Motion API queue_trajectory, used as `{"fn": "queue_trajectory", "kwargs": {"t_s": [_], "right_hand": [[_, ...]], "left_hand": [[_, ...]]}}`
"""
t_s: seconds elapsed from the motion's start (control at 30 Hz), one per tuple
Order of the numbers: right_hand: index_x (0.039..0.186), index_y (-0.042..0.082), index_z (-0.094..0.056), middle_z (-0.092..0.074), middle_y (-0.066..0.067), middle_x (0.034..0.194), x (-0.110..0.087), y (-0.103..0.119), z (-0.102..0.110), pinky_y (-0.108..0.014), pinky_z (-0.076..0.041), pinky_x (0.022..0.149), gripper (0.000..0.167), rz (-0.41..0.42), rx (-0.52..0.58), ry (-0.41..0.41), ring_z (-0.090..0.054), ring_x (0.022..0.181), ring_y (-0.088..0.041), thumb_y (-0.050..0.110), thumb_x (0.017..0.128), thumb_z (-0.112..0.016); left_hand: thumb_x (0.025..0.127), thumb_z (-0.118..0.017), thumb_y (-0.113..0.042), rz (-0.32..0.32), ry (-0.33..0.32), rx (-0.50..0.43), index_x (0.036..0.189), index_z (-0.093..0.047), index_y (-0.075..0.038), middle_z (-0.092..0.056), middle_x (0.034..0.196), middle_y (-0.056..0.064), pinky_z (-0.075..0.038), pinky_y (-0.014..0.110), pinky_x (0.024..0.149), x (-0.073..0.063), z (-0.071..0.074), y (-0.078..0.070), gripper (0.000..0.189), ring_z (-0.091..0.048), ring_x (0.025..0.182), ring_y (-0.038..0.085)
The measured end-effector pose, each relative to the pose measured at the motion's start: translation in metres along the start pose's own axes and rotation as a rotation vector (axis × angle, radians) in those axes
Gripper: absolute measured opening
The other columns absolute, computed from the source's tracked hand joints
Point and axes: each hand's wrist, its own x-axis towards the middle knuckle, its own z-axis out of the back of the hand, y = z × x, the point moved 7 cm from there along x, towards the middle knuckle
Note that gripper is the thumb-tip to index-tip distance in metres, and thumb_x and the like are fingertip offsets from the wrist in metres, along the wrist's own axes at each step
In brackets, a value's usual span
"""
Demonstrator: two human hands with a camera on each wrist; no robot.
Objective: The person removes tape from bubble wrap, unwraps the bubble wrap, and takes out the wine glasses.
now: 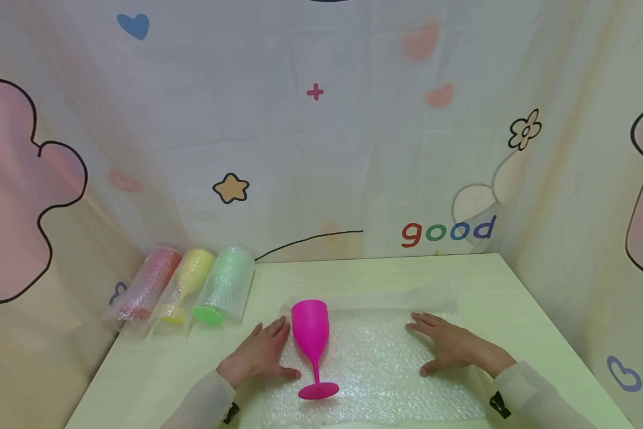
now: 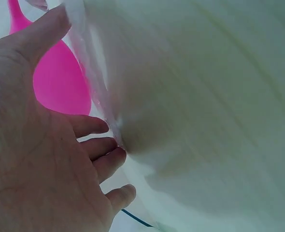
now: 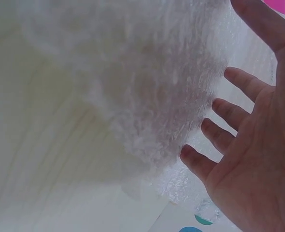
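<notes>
A bright pink plastic goblet lies on a sheet of bubble wrap, its bowl toward the back and its round foot toward the front. My left hand rests at the sheet's left edge, close beside the goblet, fingers spread. In the left wrist view the fingertips touch the wrap's edge, and the pink bowl shows behind the thumb. On the right part of the sheet my right hand lies with straight, parted fingers. The right wrist view shows its fingertips against the bubble wrap. Neither hand holds anything.
Three wrapped goblets lie at the table's back left: a red one, a yellow one and a green one. A printed curtain hangs behind and beside the pale wooden table.
</notes>
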Motion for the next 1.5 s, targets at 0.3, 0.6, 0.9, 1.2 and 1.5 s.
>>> {"fn": "queue_trajectory", "kwargs": {"t_s": [0.3, 0.6, 0.9, 1.2, 1.5], "right_hand": [[0.147, 0.017, -0.044, -0.027, -0.015, 0.161, -0.003, -0.003, 0.001, -0.066, -0.033, 0.110, 0.097, 0.036, -0.015, -0.008, -0.027, 0.146, -0.043, 0.058, 0.067, -0.081], [0.147, 0.018, -0.044, -0.027, -0.012, 0.162, -0.002, -0.009, -0.001, -0.065, -0.033, 0.111, 0.098, 0.019, -0.010, 0.001, -0.027, 0.147, -0.041, 0.059, 0.066, -0.081], [0.147, 0.018, -0.045, -0.028, -0.012, 0.162, -0.002, -0.007, -0.001, -0.066, -0.032, 0.110, 0.098, 0.006, 0.003, 0.014, -0.027, 0.147, -0.042, 0.057, 0.065, -0.083], [0.146, 0.020, -0.045, -0.028, -0.010, 0.162, -0.002, -0.009, -0.002, -0.066, -0.033, 0.111, 0.098, -0.008, 0.005, 0.008, -0.027, 0.147, -0.041, 0.055, 0.064, -0.084], [0.147, 0.018, -0.044, -0.026, -0.011, 0.162, -0.003, -0.007, -0.001, -0.066, -0.032, 0.110, 0.100, -0.009, 0.014, 0.015, -0.025, 0.148, -0.041, 0.056, 0.064, -0.084]], "left_hand": [[0.072, -0.072, -0.068, -0.018, 0.003, -0.029, 0.153, -0.032, -0.004, -0.025, 0.163, 0.014, -0.019, 0.060, 0.120, -0.009, -0.004, 0.000, 0.111, -0.023, 0.151, 0.030], [0.070, -0.075, -0.067, -0.034, 0.004, -0.004, 0.152, -0.034, -0.005, -0.031, 0.160, 0.014, -0.021, 0.059, 0.120, -0.009, -0.001, -0.003, 0.111, -0.029, 0.148, 0.032], [0.082, -0.075, -0.042, -0.125, -0.224, 0.060, 0.141, -0.048, 0.000, -0.051, 0.143, 0.015, -0.041, 0.045, 0.112, -0.003, 0.014, -0.007, 0.077, -0.045, 0.135, 0.031], [0.080, -0.077, -0.044, -0.170, -0.213, 0.044, 0.150, -0.037, -0.003, -0.031, 0.160, 0.017, -0.037, 0.045, 0.115, -0.001, 0.014, -0.007, 0.091, -0.030, 0.148, 0.034], [0.078, -0.075, -0.055, -0.142, -0.102, 0.023, 0.152, -0.034, -0.004, -0.026, 0.162, 0.017, -0.030, 0.051, 0.119, 0.004, 0.008, 0.003, 0.099, -0.032, 0.147, 0.036]]}}
